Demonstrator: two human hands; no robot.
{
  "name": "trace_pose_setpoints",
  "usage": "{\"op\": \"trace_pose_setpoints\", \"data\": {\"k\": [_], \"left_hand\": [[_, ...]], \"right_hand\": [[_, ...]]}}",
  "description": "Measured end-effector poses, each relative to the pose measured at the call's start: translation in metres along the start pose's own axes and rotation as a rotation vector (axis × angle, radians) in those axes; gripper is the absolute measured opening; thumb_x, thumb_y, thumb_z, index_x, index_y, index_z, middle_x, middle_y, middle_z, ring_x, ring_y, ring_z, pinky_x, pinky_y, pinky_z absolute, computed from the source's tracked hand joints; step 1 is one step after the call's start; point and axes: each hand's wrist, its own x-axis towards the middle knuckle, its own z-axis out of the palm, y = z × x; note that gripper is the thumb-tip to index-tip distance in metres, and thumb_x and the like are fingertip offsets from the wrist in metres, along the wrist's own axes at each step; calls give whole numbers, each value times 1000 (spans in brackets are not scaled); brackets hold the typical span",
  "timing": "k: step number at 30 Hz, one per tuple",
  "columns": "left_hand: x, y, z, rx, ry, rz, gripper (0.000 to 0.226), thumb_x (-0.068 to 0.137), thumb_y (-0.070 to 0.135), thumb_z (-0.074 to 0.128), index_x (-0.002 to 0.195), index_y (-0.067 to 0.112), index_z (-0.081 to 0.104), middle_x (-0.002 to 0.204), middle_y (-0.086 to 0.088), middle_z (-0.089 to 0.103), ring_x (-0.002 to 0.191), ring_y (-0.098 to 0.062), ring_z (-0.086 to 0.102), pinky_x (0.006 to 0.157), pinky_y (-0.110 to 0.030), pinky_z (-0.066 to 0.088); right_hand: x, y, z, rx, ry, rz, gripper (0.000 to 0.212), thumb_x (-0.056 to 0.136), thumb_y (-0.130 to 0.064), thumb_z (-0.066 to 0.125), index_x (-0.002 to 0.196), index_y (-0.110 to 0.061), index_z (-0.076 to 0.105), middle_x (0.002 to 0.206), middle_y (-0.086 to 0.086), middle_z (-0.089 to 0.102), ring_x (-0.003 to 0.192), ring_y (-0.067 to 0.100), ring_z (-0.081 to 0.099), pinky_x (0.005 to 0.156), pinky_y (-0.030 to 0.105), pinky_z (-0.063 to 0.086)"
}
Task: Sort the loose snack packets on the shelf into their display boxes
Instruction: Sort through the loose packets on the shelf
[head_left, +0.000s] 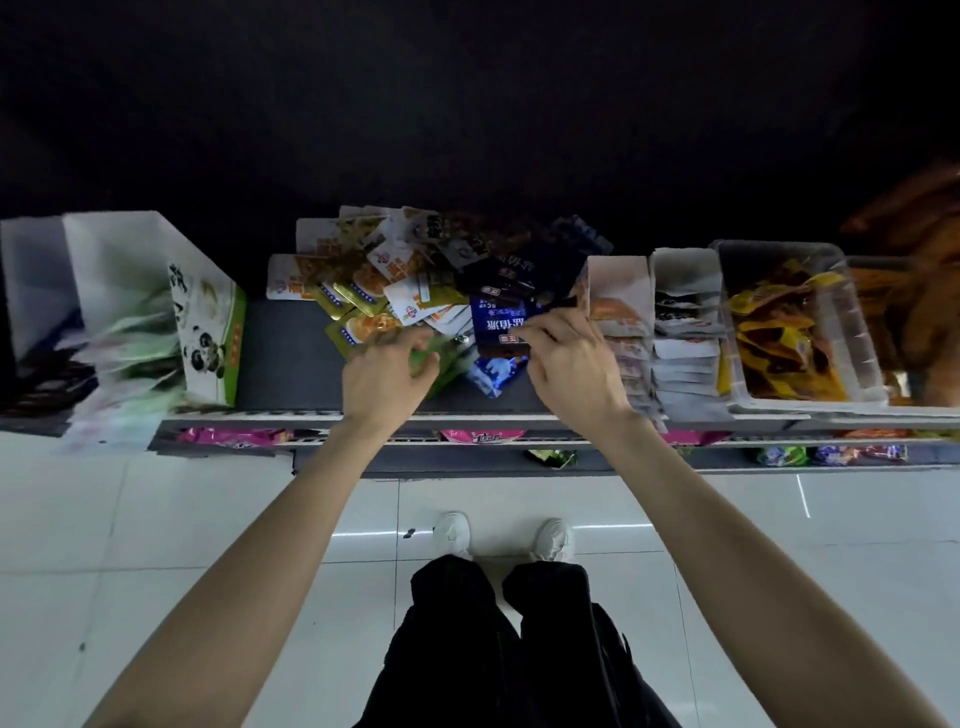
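On the dark shelf (280, 358), the left hand (387, 376) curls round a crinkly green packet (431, 358), while the right hand (569, 364) pinches a glossy dark-blue packet (498, 325) beside the heap of loose foil sachets (384, 275). Cardboard display boxes (685, 312) stand just right.

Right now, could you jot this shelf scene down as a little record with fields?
setting: shop shelf, seen from above
loose pile: mixed snack packets heaped at mid-shelf
left hand: fingers curled on a green packet
right hand: pinching a dark blue packet
left box: panda-print display box with green packets
right boxes: white display boxes with filed packets
far right: clear plastic bin of yellow packets
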Motion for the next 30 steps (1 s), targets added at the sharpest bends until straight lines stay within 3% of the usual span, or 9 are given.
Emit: {"op": "trace_pose_setpoints", "data": {"k": [2,4,8,11,15,22,26,28,30], "left_hand": [[-3,-25,4,128,-62,-59,42,88,41,57,124,20,57,120,-5,61,112,-28,52,92,-42,43],[-5,-44,10,194,-170,-128,54,87,50,54,133,21,47,131,-6,51,121,-28,44,100,-43,36],[-5,-69,22,246,-252,-99,67,85,61,50,140,26,38,143,2,40,129,-23,40,104,-43,33],[-4,-73,24,274,-239,-64,67,85,61,50,141,28,36,144,5,39,128,-21,41,103,-41,32],[-4,-74,23,271,-232,-53,67,84,60,53,140,28,38,143,6,40,128,-21,42,103,-41,32],[-2,-75,22,137,-161,-76,62,81,58,58,132,25,47,133,3,50,121,-22,47,99,-39,33],[1,-61,22,96,31,2,58,82,53,61,127,18,51,125,-3,55,116,-24,49,94,-39,37],[6,-50,24,73,-17,67,63,81,52,62,130,16,48,129,-4,52,121,-24,45,97,-39,36],[16,-41,30,98,-128,73,69,80,50,64,134,14,42,132,-7,48,125,-26,40,101,-39,34]], "right_hand": [[19,-7,26,-54,-104,-33,32,73,-4,70,105,-8,70,103,12,68,99,33,60,82,42,51],[40,-14,49,-134,-236,-65,36,81,-11,65,117,-9,64,118,15,62,113,35,54,92,44,45],[78,-32,80,-304,-426,-79,56,95,-28,44,147,-13,27,153,12,24,141,32,18,115,46,13],[93,-42,100,-343,-514,64,68,95,-41,39,151,-19,8,156,9,11,141,37,10,116,53,8],[81,-45,104,-243,-559,128,58,97,-35,36,150,-23,16,157,0,15,143,36,9,116,50,9],[18,-59,86,-61,-580,-17,50,98,-29,39,146,-31,29,156,-11,19,146,26,0,117,42,2],[13,-56,88,45,-458,4,47,92,-19,50,139,-22,44,151,-2,34,142,28,21,113,48,25],[16,-53,88,36,-355,17,48,84,-11,60,131,-13,52,144,9,43,132,33,39,103,49,39],[19,-50,88,-68,-314,35,52,80,-11,65,130,-8,53,140,14,45,128,35,42,100,48,40]]}}
